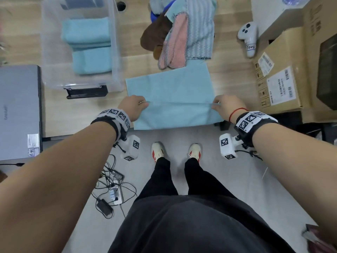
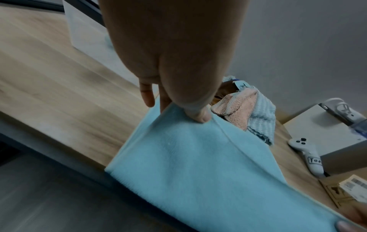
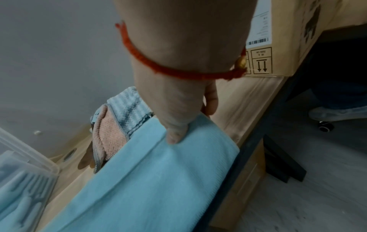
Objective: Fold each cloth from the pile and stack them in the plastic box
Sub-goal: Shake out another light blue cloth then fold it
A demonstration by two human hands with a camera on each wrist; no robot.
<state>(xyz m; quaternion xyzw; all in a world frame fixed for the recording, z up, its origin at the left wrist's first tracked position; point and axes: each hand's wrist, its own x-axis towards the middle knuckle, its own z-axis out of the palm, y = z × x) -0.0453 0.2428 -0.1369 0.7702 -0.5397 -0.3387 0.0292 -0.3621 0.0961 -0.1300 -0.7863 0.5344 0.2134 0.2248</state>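
Your left hand (image 1: 134, 105) and right hand (image 1: 227, 106) each pinch one end of the raised hem of the light blue rectangular terry cloth (image 1: 171, 84), which lies at the wooden table's (image 1: 231, 77) near edge, beside the clear plastic box (image 1: 116, 52).

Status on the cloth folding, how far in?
Done: two folded light blue cloths lie in the clear plastic box. In hand: left hand and right hand pinch a light blue cloth mid-fold at the table edge. Left: the pile of pink, striped and brown cloths.
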